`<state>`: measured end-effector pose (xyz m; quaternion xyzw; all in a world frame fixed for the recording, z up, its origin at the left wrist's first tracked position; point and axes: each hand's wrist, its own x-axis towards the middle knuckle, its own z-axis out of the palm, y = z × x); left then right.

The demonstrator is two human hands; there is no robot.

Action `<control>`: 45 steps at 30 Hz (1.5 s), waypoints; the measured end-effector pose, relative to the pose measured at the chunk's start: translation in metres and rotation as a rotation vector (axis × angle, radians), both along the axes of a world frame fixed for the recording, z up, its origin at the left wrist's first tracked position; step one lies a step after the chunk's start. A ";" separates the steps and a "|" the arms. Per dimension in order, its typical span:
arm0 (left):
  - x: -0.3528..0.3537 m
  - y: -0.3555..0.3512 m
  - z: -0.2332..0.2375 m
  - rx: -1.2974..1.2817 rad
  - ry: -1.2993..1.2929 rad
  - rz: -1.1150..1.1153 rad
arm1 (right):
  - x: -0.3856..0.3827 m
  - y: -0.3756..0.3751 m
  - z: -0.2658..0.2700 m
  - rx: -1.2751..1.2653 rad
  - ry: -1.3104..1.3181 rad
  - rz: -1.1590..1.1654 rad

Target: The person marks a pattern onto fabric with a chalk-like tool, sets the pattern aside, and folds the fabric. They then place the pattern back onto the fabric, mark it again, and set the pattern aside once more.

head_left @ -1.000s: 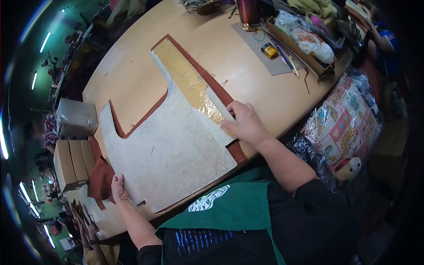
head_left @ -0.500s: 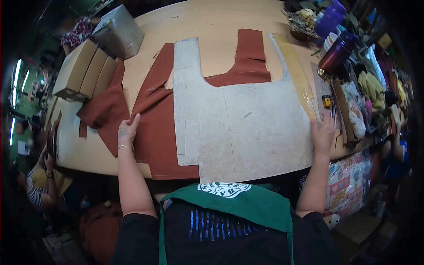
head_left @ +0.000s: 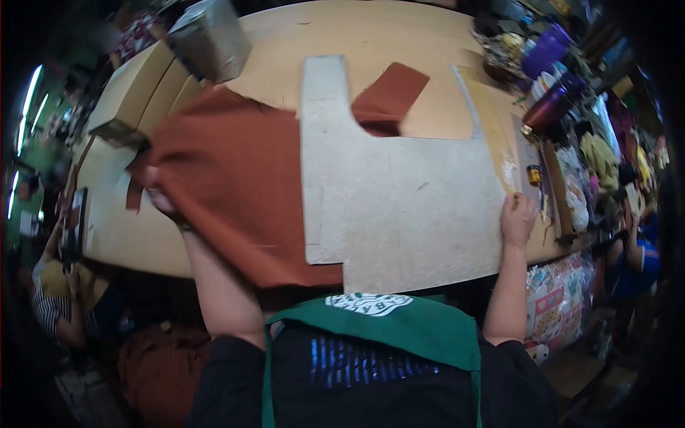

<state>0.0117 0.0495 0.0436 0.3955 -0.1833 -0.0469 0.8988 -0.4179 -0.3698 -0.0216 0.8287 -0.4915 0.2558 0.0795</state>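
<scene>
A large grey-white pattern template (head_left: 399, 200) with a notched top lies flat on rust-brown fabric (head_left: 235, 164). The fabric spreads out from under its left side, and a strip shows in the notch. My left hand (head_left: 161, 194) is closed on the fabric's left edge, partly behind the cloth, which is pulled taut and lifted toward the left. At the template's right edge, my right hand (head_left: 519, 217) has its fingers curled closed, apparently pinching that edge.
Cardboard boxes (head_left: 135, 93) and a grey metallic box (head_left: 210, 39) stand at the left. A tumbler (head_left: 553, 103), a small yellow jar (head_left: 534, 174) and clutter line the right edge of the table (head_left: 371, 28). Other people sit at both sides.
My left hand has moved left, drawing the fabric out from under the template. The strip in the notch has swung askew. My right hand's fingers have curled in at the template's edge.
</scene>
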 end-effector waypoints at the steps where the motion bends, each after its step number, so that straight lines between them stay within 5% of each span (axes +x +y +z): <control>1: 0.010 0.017 0.024 -0.058 -0.026 0.055 | -0.004 -0.004 -0.003 -0.017 0.005 0.013; 5: 0.007 0.132 0.118 -0.129 -0.135 0.364 | -0.004 -0.005 0.000 0.008 0.024 0.033; 9: -0.076 0.285 0.163 -0.043 -0.131 0.821 | -0.005 -0.005 0.000 0.041 0.027 0.021; 14: -0.247 0.455 0.139 0.159 0.273 1.515 | -0.007 -0.012 -0.002 0.046 0.074 0.022; 17: -0.367 0.585 0.090 0.343 0.678 1.552 | -0.009 -0.019 -0.008 0.013 0.091 0.029; 20: -0.439 0.597 0.028 0.424 1.121 1.443 | -0.010 -0.022 -0.011 -0.008 0.108 0.030; 24: -0.451 0.578 -0.035 0.716 1.319 1.426 | -0.010 -0.023 -0.010 0.022 0.117 0.015; 28: -0.413 0.546 -0.028 1.695 1.461 1.760 | -0.009 -0.022 -0.011 0.006 0.121 -0.013; 30: -0.362 0.512 -0.006 1.929 0.807 2.312 | -0.006 -0.017 -0.005 0.028 0.121 -0.008; 31: -0.324 0.483 0.011 1.963 0.345 2.371 | -0.006 -0.014 -0.004 0.039 0.123 -0.002; 32: -0.275 0.436 0.028 1.951 -0.048 2.181 | -0.009 -0.017 -0.006 0.026 0.131 -0.004; 33: -0.219 0.386 0.042 1.834 -0.386 1.721 | -0.010 -0.021 -0.010 0.010 0.135 -0.002; 35: -0.133 0.219 0.037 1.737 -0.635 1.340 | -0.010 -0.025 -0.012 -0.011 0.127 0.009; 38: -0.062 0.047 -0.040 1.619 -0.829 0.591 | -0.007 -0.015 -0.007 -0.011 0.098 0.030; 39: -0.072 -0.014 -0.009 1.818 -0.396 0.371 | -0.007 -0.013 -0.008 -0.002 0.082 0.028; 43: 0.020 -0.066 -0.034 1.941 -0.185 0.680 | -0.007 -0.017 -0.008 -0.029 0.004 0.098; 45: 0.051 -0.051 -0.035 1.950 0.028 0.486 | -0.009 -0.010 -0.005 0.010 0.007 0.097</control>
